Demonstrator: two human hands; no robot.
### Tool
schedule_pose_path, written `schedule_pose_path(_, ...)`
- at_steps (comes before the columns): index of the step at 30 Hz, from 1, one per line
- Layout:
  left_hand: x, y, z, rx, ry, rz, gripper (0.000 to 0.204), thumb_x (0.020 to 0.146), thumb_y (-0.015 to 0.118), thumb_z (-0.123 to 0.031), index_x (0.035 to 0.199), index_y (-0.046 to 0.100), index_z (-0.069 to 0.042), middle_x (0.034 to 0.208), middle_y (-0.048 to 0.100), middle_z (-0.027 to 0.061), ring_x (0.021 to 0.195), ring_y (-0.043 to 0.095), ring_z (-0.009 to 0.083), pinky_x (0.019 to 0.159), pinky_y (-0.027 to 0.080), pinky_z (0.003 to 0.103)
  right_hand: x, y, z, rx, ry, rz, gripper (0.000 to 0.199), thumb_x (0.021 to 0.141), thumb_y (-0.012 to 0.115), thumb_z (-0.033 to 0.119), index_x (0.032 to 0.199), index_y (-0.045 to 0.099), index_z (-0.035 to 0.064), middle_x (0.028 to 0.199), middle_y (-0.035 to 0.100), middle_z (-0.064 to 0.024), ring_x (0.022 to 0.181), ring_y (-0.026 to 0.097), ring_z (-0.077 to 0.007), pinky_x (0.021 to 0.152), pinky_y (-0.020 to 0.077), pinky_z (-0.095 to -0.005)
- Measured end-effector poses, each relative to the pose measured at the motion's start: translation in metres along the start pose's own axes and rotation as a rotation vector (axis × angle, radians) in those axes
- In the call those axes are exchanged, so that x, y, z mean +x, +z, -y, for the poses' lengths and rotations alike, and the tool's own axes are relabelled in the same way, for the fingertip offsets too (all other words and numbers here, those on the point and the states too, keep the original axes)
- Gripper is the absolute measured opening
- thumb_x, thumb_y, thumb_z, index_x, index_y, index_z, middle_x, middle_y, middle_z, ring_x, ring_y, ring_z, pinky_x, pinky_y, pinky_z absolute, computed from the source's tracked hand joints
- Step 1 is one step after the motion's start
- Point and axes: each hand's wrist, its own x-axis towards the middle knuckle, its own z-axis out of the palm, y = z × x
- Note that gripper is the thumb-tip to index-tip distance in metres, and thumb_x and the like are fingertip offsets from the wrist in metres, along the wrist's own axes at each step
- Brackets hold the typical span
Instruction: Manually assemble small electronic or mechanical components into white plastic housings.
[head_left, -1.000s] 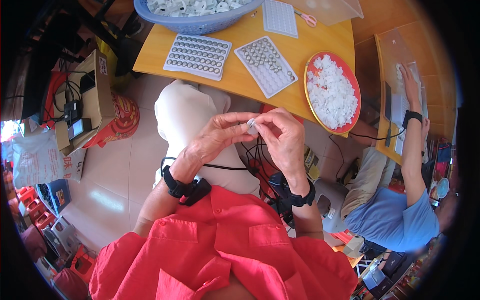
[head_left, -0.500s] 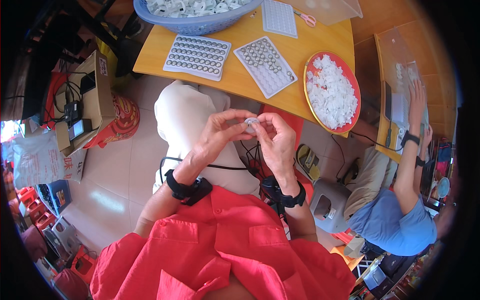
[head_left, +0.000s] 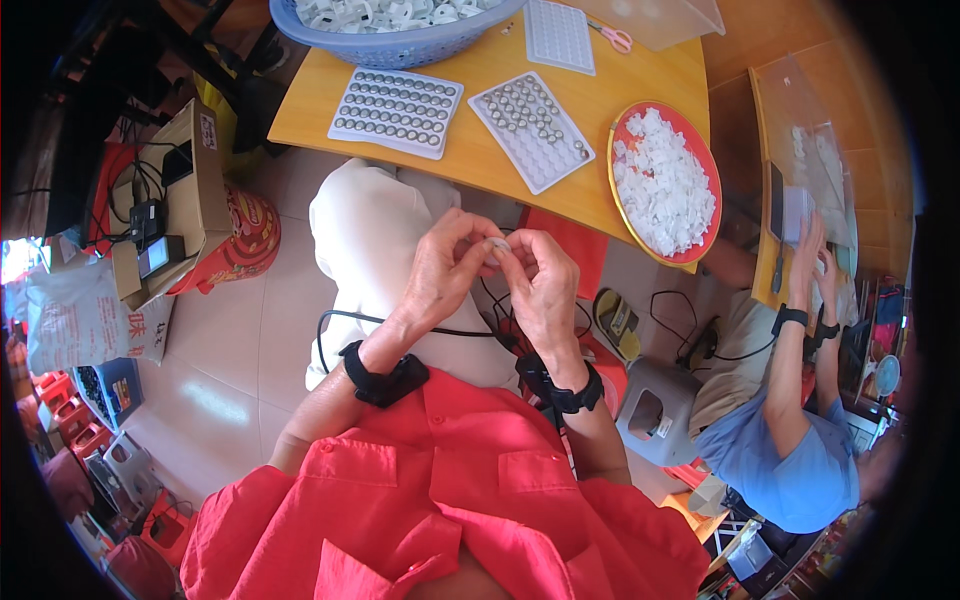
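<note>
Held over my lap, a small round whitish piece is pinched between the fingertips of both hands. My left hand closes on one side of it with thumb and forefinger. My right hand grips the other side, its fingers curled. The fingers cover most of the piece, so its details are hidden. Beyond my hands on the wooden table lie two white trays: the left tray is filled with rows of silver button cells, and the middle tray is only partly filled.
A red plate heaped with small white plastic pieces stands at the table's right. A blue basket of white parts, another white tray and pink-handled scissors are farther back. At right, a co-worker in blue works at another table.
My hands have drawn slightly closer together, and my fingers now cover more of the round piece. The co-worker's hands have moved nearer their body.
</note>
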Motion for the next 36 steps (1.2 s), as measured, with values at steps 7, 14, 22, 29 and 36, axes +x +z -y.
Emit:
schedule_pose_path(7, 0.0, -0.002, -0.002, 0.04, -0.02, 0.012, 0.012, 0.089, 0.046, 0.001, 0.098, 0.053, 0.002, 0.091, 0.051, 0.0056, 0.084, 0.058, 0.0125, 0.07, 0.054, 0.024, -0.001, 0.0, -0.005, 0.25, 0.107, 0.028, 0.013, 0.075, 0.063, -0.006, 0.085, 0.056, -0.001, 0.074, 0.059, -0.0063, 0.062, 0.057, -0.0111, 0.055, 0.046, -0.0238)
schedule_pose_path(14, 0.001, 0.003, -0.004, 0.022, -0.002, -0.015, 0.011, 0.086, 0.046, 0.004, 0.093, 0.055, 0.004, 0.094, 0.046, 0.0078, 0.085, 0.06, 0.0179, 0.069, 0.054, 0.026, -0.002, 0.005, -0.008, 0.211, 0.141, -0.015, 0.012, 0.075, 0.062, -0.006, 0.084, 0.056, -0.0012, 0.074, 0.059, -0.0063, 0.062, 0.057, -0.0108, 0.056, 0.0464, -0.0234)
schedule_pose_path(22, 0.001, 0.002, -0.001, 0.199, 0.073, -0.015, 0.009, 0.087, 0.045, 0.005, 0.093, 0.053, 0.004, 0.094, 0.045, 0.0063, 0.084, 0.058, 0.0142, 0.07, 0.055, 0.024, 0.001, 0.006, -0.001, 0.129, 0.125, -0.025, 0.009, 0.077, 0.062, -0.002, 0.081, 0.055, -0.001, 0.071, 0.058, -0.0072, 0.06, 0.057, -0.0126, 0.053, 0.0449, -0.0256)
schedule_pose_path(29, -0.002, 0.003, 0.0, 0.236, 0.079, -0.033, 0.01, 0.087, 0.046, 0.005, 0.093, 0.053, 0.004, 0.093, 0.045, 0.0065, 0.084, 0.059, 0.0145, 0.07, 0.055, 0.025, -0.004, 0.013, -0.009, 0.13, 0.096, -0.05, 0.008, 0.077, 0.061, -0.003, 0.081, 0.054, -0.0008, 0.07, 0.057, -0.0081, 0.058, 0.056, -0.0131, 0.053, 0.0447, -0.0256)
schedule_pose_path(36, 0.003, 0.004, -0.003, -0.001, 0.02, -0.019, 0.018, 0.082, 0.048, 0.008, 0.098, 0.057, 0.004, 0.093, 0.046, 0.008, 0.081, 0.059, 0.0178, 0.071, 0.055, 0.027, 0.001, 0.005, -0.011, 0.372, 0.211, -0.042, 0.013, 0.08, 0.056, -0.006, 0.09, 0.053, -0.0002, 0.074, 0.057, -0.0039, 0.066, 0.055, -0.0082, 0.057, 0.046, -0.0213)
